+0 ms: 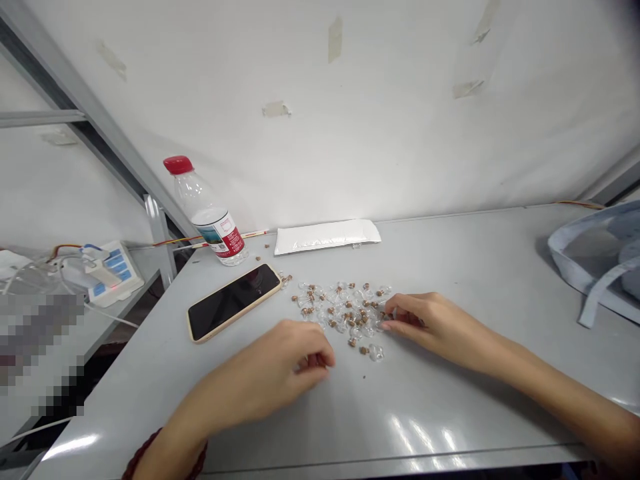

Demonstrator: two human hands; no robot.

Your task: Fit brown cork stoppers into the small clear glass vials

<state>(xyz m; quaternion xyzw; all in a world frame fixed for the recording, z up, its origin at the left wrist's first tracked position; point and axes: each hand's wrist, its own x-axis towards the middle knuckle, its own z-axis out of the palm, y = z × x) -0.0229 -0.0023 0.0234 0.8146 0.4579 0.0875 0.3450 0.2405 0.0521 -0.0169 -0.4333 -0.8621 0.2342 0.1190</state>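
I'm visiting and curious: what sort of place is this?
Probably a plain indoor workroom for small handwork: there's a grey work table, tiny clear bottles with cork stoppers scattered on it, and a power strip nearby.

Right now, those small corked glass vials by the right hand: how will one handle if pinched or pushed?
Probably light and fragile: each glass vial is tiny, thin-looking beside the right hand. Lying sideways on the glossy table, it likely rolls when pushed. The smooth glass may slip; the cork looks grippier.
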